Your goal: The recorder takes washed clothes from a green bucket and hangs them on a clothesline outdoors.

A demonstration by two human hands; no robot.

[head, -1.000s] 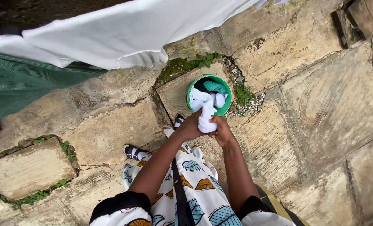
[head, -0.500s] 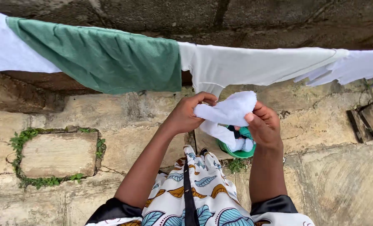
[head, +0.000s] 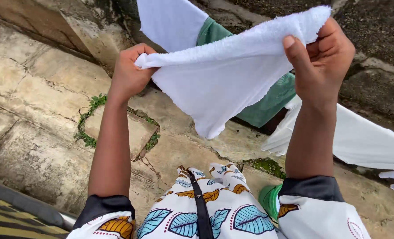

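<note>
— What do the person's hands have hold of?

— A white towel [head: 225, 75], stretched between them. The left hand [head: 128, 73] is closed on one corner, fingers curled tight around the bunched edge. The right hand [head: 323, 57] pinches the opposite corner, thumb pressed on the near face and fingers folded behind it.

— And how does the cloth hang from those two grips?

— The top edge runs taut from one fist up to the other, the right grip sitting higher. Below that edge the towel droops to a point roughly midway between the hands.

— What lies around the grips?

— Just behind the towel hang a green garment [head: 267, 99] and a white sheet [head: 170, 20]. Another white cloth [head: 360, 137] hangs beneath the right forearm. Under the right elbow, a green bucket [head: 270, 201] shows its rim on the stone paving [head: 37, 110].
</note>
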